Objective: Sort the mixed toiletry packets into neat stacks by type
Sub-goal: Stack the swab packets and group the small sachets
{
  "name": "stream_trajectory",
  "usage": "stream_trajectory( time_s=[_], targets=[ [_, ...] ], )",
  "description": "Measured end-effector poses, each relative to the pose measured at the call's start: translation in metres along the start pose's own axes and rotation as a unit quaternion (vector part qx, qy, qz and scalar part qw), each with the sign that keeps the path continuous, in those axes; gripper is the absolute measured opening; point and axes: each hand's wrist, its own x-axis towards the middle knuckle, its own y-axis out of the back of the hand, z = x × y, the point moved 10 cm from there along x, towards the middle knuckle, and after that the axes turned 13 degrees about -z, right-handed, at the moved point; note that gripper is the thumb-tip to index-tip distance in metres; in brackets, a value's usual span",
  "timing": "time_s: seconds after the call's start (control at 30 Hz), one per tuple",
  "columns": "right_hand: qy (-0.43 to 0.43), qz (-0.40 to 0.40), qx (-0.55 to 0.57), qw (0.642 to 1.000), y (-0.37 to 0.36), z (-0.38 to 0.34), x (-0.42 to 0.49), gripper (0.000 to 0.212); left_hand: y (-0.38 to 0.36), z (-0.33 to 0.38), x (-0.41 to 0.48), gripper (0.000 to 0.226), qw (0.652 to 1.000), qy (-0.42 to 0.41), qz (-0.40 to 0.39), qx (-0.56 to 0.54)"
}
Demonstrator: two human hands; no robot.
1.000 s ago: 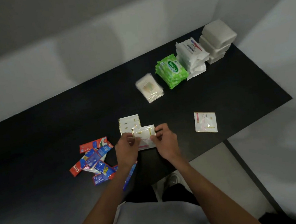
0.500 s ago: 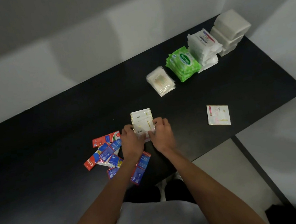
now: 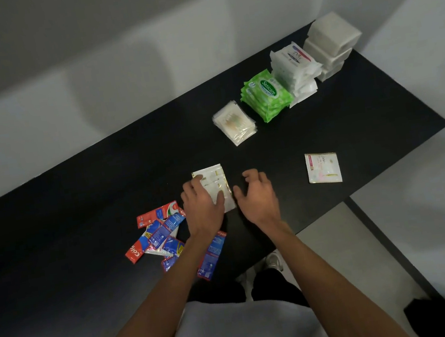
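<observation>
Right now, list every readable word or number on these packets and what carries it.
"Sanicare": green wipes pack.
"15": same pack.
"Dove": lone white sachet.
"Colg", cut off: red sachet.
Too blurred: label on white packet stack; print on sachets under left hand.

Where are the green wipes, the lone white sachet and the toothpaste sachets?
green wipes (image 3: 267, 95): head view, top pack's label.
lone white sachet (image 3: 323, 168): head view, its middle.
toothpaste sachets (image 3: 166, 226): head view, a blue sachet mid-pile.

The person wears a light grey shirt (image 3: 237, 333), dark trousers (image 3: 273, 284) and pale shoes (image 3: 274, 260); the left hand (image 3: 202, 207), the right hand (image 3: 257, 195) and the forearms are bare.
</observation>
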Motion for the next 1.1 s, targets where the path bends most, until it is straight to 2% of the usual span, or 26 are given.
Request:
stream_trajectory(
  time_s=[0.27,0.47,0.6,0.77,0.87,0.97,1.1],
  targets=[
    [-0.074,0.103,0.018,0.992,0.101,0.084,0.001,0.037,-0.037,0.096,0.014,0.037,0.990,-0.126,-0.057,-0.017],
    [-0.142,0.098,-0.012,0.985,0.154,0.151,0.005,0.041,-0.096,0.171,0.023,0.028,0.976,-0.170,-0.134,0.028],
    [-0.143,0.075,-0.050,0.986,0.166,0.176,0.010,0.047,-0.135,0.210,0.034,0.032,0.968,-0.173,-0.175,0.052],
    [-0.138,0.036,-0.099,0.985,0.161,0.191,0.018,0.065,-0.172,0.243,0.045,0.032,0.958,-0.190,-0.190,0.104],
    [-0.127,0.035,-0.098,0.986,0.158,0.195,0.023,0.070,-0.189,0.250,0.050,0.049,0.951,-0.200,-0.196,0.130],
    [-0.124,0.026,-0.073,0.989,0.157,0.199,0.027,0.074,-0.206,0.244,0.054,0.071,0.941,-0.187,-0.237,0.155],
    [-0.069,0.016,-0.001,0.998,0.158,0.197,0.032,0.067,-0.206,0.244,0.057,0.079,0.940,-0.168,-0.238,0.177]
  ],
)
